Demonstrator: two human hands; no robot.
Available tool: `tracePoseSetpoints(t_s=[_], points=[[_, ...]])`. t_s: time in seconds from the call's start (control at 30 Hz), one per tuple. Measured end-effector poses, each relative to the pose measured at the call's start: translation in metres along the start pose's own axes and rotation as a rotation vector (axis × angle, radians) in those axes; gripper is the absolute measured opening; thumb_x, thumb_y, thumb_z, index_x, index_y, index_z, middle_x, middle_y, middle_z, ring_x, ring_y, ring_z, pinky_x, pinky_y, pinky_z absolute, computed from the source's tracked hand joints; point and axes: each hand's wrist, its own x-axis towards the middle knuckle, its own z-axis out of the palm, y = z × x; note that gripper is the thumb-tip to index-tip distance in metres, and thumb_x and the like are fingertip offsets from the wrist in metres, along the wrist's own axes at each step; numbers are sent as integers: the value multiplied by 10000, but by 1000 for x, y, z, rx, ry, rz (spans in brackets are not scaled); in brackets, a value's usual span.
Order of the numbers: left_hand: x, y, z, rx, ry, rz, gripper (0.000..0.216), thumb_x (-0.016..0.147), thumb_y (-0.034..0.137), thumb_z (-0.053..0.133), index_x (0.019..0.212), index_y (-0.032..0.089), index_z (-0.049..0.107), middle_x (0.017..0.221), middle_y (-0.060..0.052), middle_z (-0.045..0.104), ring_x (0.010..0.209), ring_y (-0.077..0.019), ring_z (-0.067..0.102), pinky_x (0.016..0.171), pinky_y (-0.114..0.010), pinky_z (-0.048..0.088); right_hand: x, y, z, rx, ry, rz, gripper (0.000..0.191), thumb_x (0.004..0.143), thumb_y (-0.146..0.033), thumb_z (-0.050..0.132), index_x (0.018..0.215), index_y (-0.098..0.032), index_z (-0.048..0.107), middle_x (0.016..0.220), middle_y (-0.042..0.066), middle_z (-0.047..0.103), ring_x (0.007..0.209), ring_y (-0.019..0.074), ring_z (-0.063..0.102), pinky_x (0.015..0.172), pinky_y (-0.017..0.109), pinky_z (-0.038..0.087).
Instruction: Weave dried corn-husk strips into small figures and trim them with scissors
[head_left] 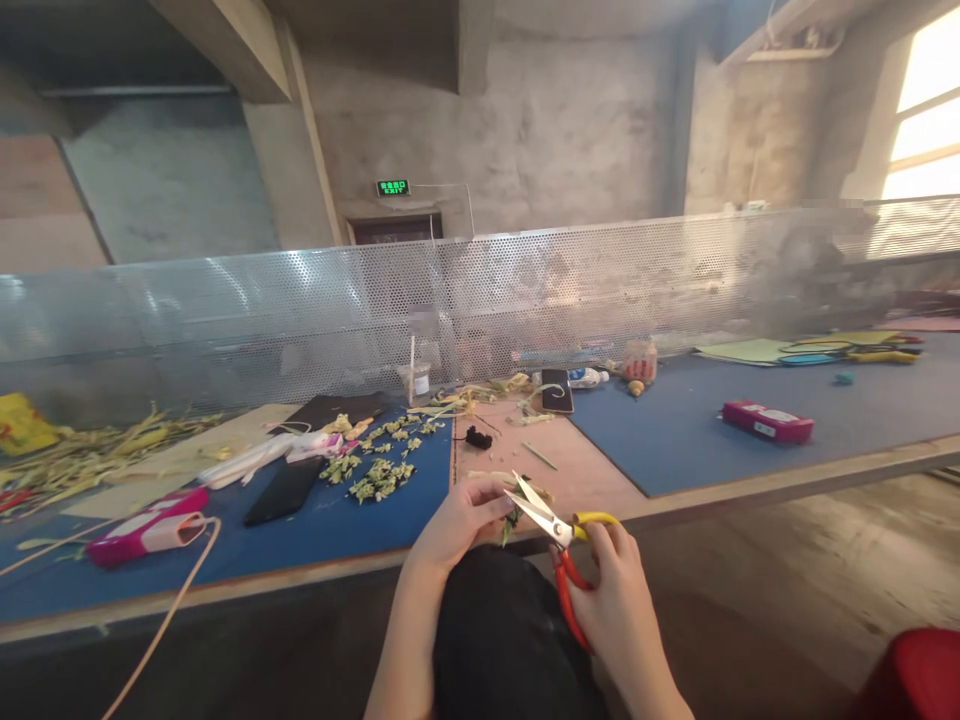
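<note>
In the head view my right hand (616, 580) grips scissors (556, 528) with one red and one yellow handle loop. Their blades are parted and point left toward my left hand (471, 512). That hand's thumb and fingers are pinched around a small green leaf-like piece (509, 526), which hangs beside the blade tips; whether the blades touch it I cannot tell. Both hands are over the table's front edge, above a dark-clothed knee (510, 630). Small green-yellow knotted pieces (381, 480) lie in a pile on the blue table surface, left of my hands.
A black phone (285, 490), a magenta box (150, 525) and dried strips (142, 445) lie left. Behind my hands are a dark clump (478, 437) and another phone (557, 391). A second magenta box (766, 422) sits right. A perforated metal screen (360, 310) runs along the back.
</note>
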Motion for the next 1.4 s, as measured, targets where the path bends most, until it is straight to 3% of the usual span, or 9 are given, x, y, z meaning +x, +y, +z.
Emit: tracePoseSetpoints(t_s=[0.27, 0.47, 0.73, 0.97, 1.17, 1.4], points=[[1, -5, -3, 22, -1, -28, 251, 590, 310, 726, 731, 119, 643, 638, 4, 537, 487, -40, 376, 469, -185, 234, -3, 1, 2, 26, -18, 27, 259, 690, -274, 553, 941, -222, 510, 938, 72, 521, 857, 218, 491, 703, 336, 451], [-1, 0, 1, 19, -38, 51, 211, 616, 281, 711, 721, 106, 656, 784, -43, 586, 664, -95, 490, 581, -188, 321, -1, -4, -3, -12, -42, 33, 289, 688, -276, 563, 963, -218, 499, 941, 78, 515, 864, 231, 480, 721, 359, 441], [-1, -1, 1, 44, -45, 28, 232, 631, 300, 700, 756, 108, 662, 737, -39, 587, 641, -99, 487, 561, -186, 314, 0, -8, -4, -4, -54, 42, 277, 696, -284, 551, 960, -221, 496, 943, 81, 514, 891, 243, 477, 735, 371, 436], [2, -4, -3, 66, -54, 57, 252, 641, 288, 694, 811, 103, 670, 806, -63, 599, 725, -125, 507, 635, -207, 347, -1, -9, -4, -1, -61, 64, 258, 698, -273, 557, 944, -222, 500, 926, 74, 514, 861, 236, 475, 714, 364, 437], [1, -2, -1, 96, -25, 26, 344, 564, 354, 734, 801, 111, 677, 745, -52, 600, 659, -124, 505, 574, -211, 335, 1, -9, -4, -11, -59, 46, 283, 695, -300, 552, 960, -218, 497, 929, 80, 516, 880, 242, 480, 719, 367, 436], [0, 0, 2, 83, -17, 25, 304, 562, 368, 730, 718, 112, 677, 658, -44, 589, 603, -119, 500, 547, -218, 333, 2, -3, -1, -12, -42, 42, 247, 689, -279, 550, 926, -224, 504, 913, 75, 525, 871, 239, 488, 723, 365, 439]])
